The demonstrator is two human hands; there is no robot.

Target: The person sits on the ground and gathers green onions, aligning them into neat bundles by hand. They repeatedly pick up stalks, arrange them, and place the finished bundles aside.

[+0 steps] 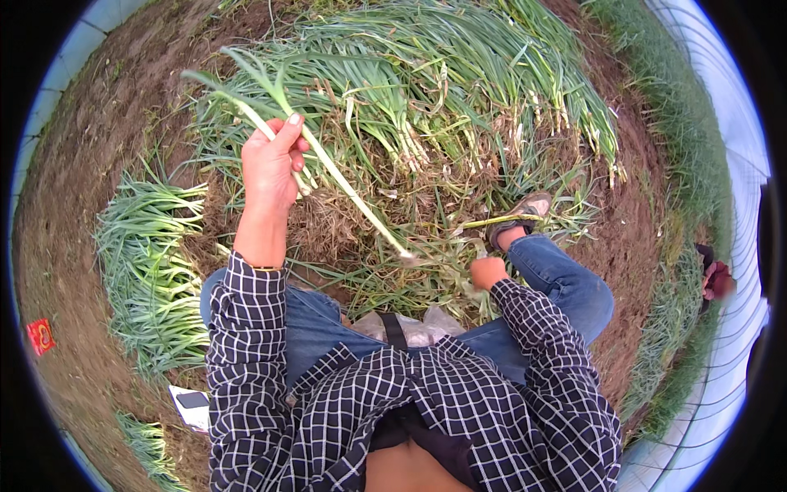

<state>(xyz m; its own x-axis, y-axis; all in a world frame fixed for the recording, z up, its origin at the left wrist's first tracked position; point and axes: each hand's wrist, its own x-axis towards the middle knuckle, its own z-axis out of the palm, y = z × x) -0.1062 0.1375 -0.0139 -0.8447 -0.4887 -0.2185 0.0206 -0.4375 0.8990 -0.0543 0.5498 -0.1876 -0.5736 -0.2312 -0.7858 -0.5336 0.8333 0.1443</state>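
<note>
My left hand point(270, 163) is raised and grips two green onions. The longer green onion point(350, 190) slants down to the right, its white shank bare and its root end over the litter. Behind my fingers passes the second green onion point(255, 120), whose lower end shows below my palm. My right hand point(489, 272) is low by my right knee, fingers curled and blurred. Pale leaf strips point(481, 249) show beside that fist; whether they are held I cannot tell. In front of me lies a broad heap of untrimmed green onions point(430, 80), roots towards me.
Cleaned green onions point(157, 277) lie in a row at my left, with another small pile point(147, 452) farther back. Stripped leaves point(393, 289) litter the soil between my legs. My shoe point(522, 215) touches the litter. A phone point(192, 400) and red packet point(40, 336) are left.
</note>
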